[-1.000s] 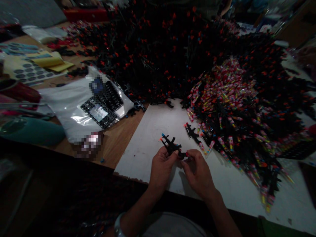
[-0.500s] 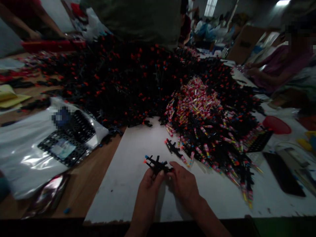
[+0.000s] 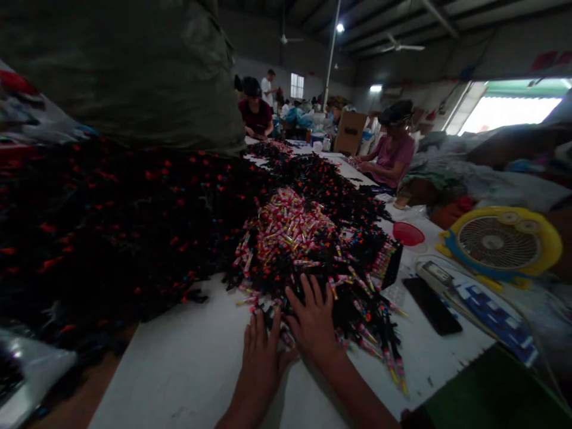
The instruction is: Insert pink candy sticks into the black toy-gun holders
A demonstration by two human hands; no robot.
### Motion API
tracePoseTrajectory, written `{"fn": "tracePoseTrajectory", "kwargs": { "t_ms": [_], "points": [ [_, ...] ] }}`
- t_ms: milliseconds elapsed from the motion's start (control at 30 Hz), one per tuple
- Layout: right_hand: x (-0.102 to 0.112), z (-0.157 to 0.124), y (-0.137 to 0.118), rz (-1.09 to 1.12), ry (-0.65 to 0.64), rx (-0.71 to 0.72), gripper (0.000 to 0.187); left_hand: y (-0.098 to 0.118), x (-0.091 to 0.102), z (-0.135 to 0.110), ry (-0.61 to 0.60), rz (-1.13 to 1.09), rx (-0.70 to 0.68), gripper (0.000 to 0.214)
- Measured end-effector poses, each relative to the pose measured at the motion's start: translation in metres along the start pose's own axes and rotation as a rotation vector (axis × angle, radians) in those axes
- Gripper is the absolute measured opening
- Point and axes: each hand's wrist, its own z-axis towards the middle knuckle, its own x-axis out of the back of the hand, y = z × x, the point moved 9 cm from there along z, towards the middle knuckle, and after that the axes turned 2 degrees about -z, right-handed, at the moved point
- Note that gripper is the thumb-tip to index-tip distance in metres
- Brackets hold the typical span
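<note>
My left hand (image 3: 261,348) rests with fingers stretched forward at the near edge of the pile, over the white board (image 3: 187,357). To its right, my right hand (image 3: 313,322) is spread over the pieces, its fingertips among small black toy guns (image 3: 344,307) and colourful candy-like tubes (image 3: 308,263). Neither hand has anything gripped that I can see; what lies under the palms is hidden. Beyond the fingers rises a heap of pink and yellow tubes (image 3: 290,220). Black toy guns with orange and blue tips (image 3: 156,220) surround it in a large dark mound.
On the right are a black phone (image 3: 431,305), a red plastic bowl (image 3: 408,233), a black crate (image 3: 392,265) and a yellow fan (image 3: 496,241). A co-worker in pink (image 3: 391,152) sits farther back. A large dark sack (image 3: 134,71) stands behind the mound.
The view has swung to the right. The black toy gun held in both hands has been let go; both hands have opened and reached forward to the pile.
</note>
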Motion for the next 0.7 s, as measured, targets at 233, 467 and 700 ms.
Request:
{"fn": "tracePoseTrajectory", "kwargs": {
  "t_ms": [233,467,700],
  "points": [
    [0.032,0.024,0.036,0.188,-0.042,0.071,0.052,0.000,-0.034,0.054,-0.066,-0.006,0.059,0.055],
    [0.104,0.002,0.214,-0.089,0.296,-0.579,0.044,-0.002,-0.046,0.070,-0.084,0.018,0.070,0.043],
    [0.074,-0.018,0.314,-0.160,-0.062,-0.966,0.030,-0.015,-0.042,0.060,0.039,0.011,-0.032,0.052]
  ]
}}
